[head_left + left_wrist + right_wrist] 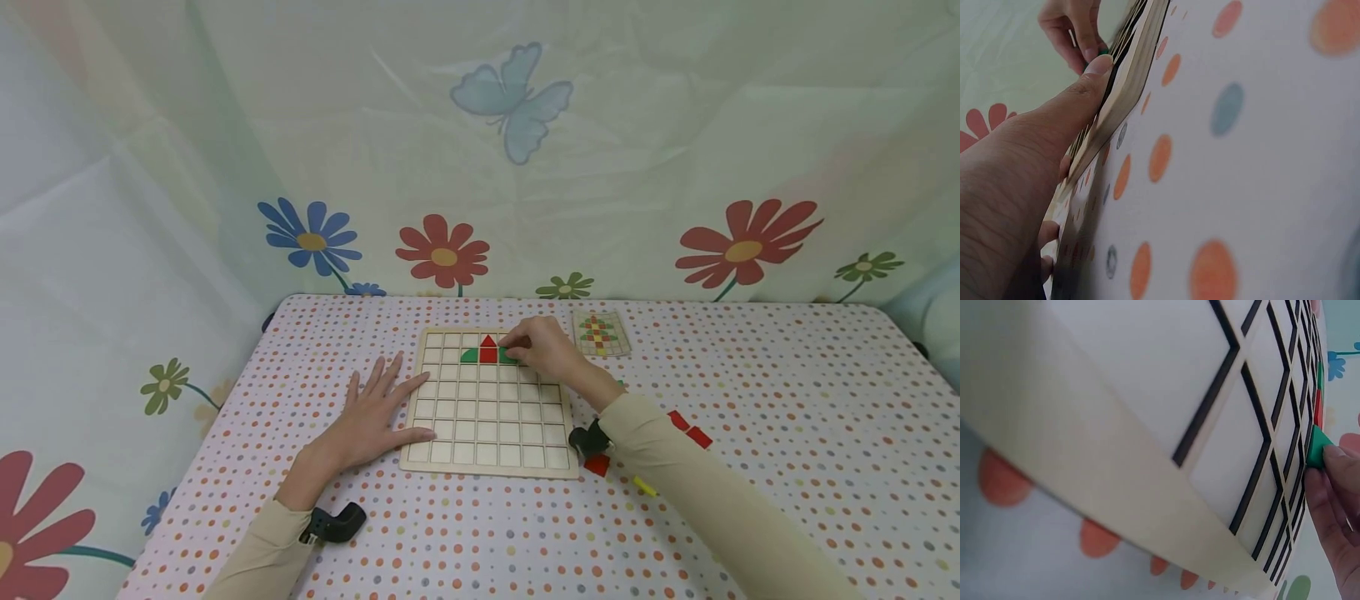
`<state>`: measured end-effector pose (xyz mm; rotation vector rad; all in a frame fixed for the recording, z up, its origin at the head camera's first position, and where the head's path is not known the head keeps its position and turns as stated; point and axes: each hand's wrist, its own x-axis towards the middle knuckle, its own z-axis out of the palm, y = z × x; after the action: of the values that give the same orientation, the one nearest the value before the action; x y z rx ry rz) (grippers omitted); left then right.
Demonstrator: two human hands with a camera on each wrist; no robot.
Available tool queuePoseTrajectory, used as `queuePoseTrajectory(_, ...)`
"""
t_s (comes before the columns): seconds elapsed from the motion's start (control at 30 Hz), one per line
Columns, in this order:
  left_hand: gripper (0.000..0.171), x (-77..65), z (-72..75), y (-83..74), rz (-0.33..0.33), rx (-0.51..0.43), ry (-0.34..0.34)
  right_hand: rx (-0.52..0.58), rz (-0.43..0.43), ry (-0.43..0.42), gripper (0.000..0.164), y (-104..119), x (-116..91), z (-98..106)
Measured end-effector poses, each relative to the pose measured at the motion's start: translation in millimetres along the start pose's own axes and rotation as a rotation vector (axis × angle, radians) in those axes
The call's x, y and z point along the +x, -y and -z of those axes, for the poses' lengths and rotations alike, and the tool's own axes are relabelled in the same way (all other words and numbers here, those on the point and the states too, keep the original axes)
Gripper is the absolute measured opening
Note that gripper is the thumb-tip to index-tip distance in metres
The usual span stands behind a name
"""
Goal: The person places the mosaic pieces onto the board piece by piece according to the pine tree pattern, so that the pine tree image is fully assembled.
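A wooden grid board [487, 471] lies flat on the table. Near its top edge sit a red triangle tile [488, 341], a red square tile [488, 355] just below it, and a green tile [469, 356] with a curved side to the left. My right hand [551, 350] pinches another green tile [1317, 447] between thumb and fingers, at the cell right of the red square. My left hand [371, 415] has its fingers spread at the board's left edge, the thumb [1079, 100] resting on the rim.
A pattern card [602, 333] with a red, green and yellow design lies behind the board's right corner. Red tiles [700, 437] and a yellow piece [645, 487] are scattered near the right forearm. Behind the dotted table [787, 467] hangs a flowered curtain [637, 150].
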<state>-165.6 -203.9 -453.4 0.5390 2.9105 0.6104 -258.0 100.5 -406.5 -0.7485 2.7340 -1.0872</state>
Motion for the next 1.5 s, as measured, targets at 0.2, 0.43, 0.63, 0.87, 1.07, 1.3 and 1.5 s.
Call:
queuePoseTrajectory(0.2,0.089,0.6,1.3,-2.5,-0.003,-0.002,0.004,-0.069,-0.054,0.038,0.017,6,2,0)
queuePoseTrajectory(0.43,0.089,0.9,1.8,-4.9,-0.008,-0.002,0.002,-0.112,-0.092,0.056,0.017,14,3,1)
queuePoseTrajectory(0.63,0.089,0.2,1.9,-6.6,-0.005,-0.005,0.0,-0.183,-0.083,0.061,0.017,18,3,-1)
queuePoseTrajectory(0.87,0.089,1.4,0.0,-7.7,-0.01,-0.003,-0.005,-0.192,-0.057,0.068,0.018,16,-4,0)
queuePoseTrajectory(1.07,0.089,1.0,0.3,-7.9,-0.002,-0.004,0.009,-0.121,-0.036,0.025,0.018,14,-23,12)
queuePoseTrajectory(1.3,0.091,-2.5,1.1,-2.6,0.001,-0.003,0.001,-0.134,-0.015,0.065,0.013,20,-66,35)
queuePoseTrajectory(1.5,0.091,-3.1,1.2,-0.6,0.003,-0.011,0.005,-0.165,0.017,0.112,0.009,21,-111,43)
